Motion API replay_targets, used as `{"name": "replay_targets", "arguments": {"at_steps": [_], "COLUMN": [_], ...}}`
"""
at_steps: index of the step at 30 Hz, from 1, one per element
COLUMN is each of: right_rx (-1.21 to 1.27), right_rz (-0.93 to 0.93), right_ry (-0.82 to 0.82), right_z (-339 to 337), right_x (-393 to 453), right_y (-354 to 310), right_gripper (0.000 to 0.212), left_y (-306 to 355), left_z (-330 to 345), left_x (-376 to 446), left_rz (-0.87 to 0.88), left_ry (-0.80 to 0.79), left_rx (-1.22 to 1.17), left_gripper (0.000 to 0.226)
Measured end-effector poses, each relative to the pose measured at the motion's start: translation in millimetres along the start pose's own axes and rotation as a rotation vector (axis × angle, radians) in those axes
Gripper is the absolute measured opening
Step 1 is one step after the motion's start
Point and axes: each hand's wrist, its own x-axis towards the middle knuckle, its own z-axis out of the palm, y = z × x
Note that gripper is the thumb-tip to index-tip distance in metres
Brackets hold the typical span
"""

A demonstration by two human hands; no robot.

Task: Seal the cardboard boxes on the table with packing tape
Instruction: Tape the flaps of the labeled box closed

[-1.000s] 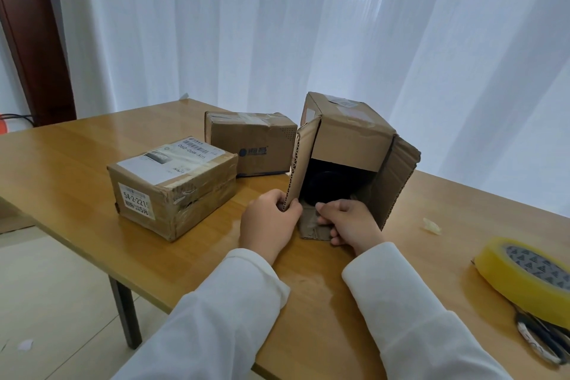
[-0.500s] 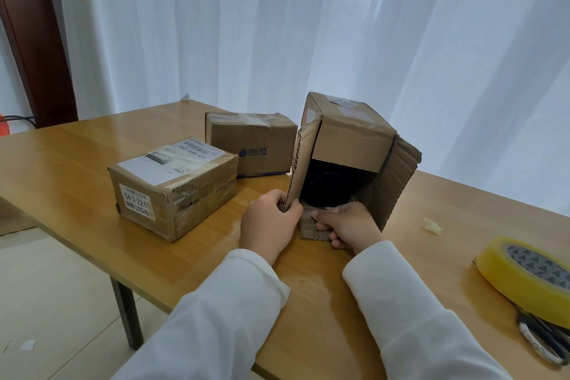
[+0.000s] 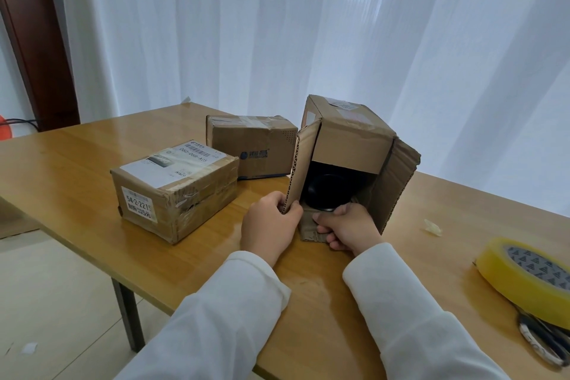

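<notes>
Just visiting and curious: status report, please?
Left hand grips side flap. Right hand grips bottom flap. Open box unsealed, dark object inside. Tape roll untouched, far right.

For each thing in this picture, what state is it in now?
Open box: on its side, flaps open toward the person, dark round object inside.
Left hand: pinches the left flap.
Right hand: grips the bottom flap.
Labelled box: closed, taped.
Far box: closed, taped.
Tape roll: lying flat, untouched.
</notes>
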Motion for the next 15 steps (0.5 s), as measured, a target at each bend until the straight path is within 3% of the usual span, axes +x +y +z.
{"name": "replay_targets", "arguments": {"at_steps": [4,15], "right_rx": [-0.012,-0.051], "right_rz": [0.021,0.035], "right_ry": [0.006,0.021], "right_z": [0.9,2.6], "right_x": [1.7,3.8], "right_y": [0.1,0.2], "right_gripper": [0.037,0.036], "left_y": [-1.1,0.3], "left_z": [0.5,-0.2], "left_x": [0.5,0.5], "left_rz": [-0.006,-0.013], "left_ry": [-0.001,0.0], "left_rx": [-0.002,0.016], "left_gripper": [0.022,0.029]}}
